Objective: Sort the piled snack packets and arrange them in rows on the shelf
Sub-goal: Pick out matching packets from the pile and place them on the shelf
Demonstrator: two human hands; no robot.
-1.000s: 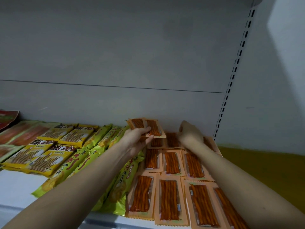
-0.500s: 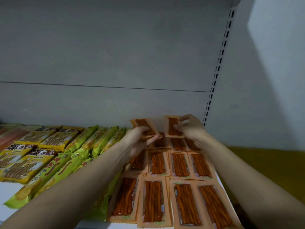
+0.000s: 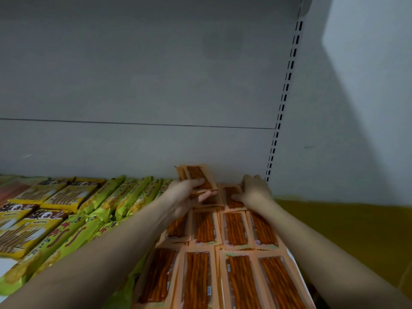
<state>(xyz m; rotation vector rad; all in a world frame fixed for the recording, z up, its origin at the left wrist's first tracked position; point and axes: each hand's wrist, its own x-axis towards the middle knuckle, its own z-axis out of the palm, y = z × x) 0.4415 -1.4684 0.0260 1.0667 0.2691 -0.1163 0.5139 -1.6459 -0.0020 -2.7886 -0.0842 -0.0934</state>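
Orange packets of red snack sticks (image 3: 234, 228) lie in rows on the right part of the shelf. My left hand (image 3: 187, 194) grips a small stack of these orange packets (image 3: 197, 176) raised at the back of the rows, thumb on top. My right hand (image 3: 253, 190) rests its fingers on one orange packet (image 3: 231, 197) lying flat in the back row, beside the held stack. Rows of green packets (image 3: 107, 201) and yellow packets (image 3: 29, 221) lie to the left.
The grey back wall (image 3: 138, 90) stands just behind the back row. A slotted upright (image 3: 283, 97) marks the shelf's right end, with a yellow surface (image 3: 347, 228) beyond it. The white shelf edge (image 3: 5, 265) shows at the lower left.
My right hand has lowered its orange packet from the air down flat into the back row. My left hand keeps its stack and has barely shifted.
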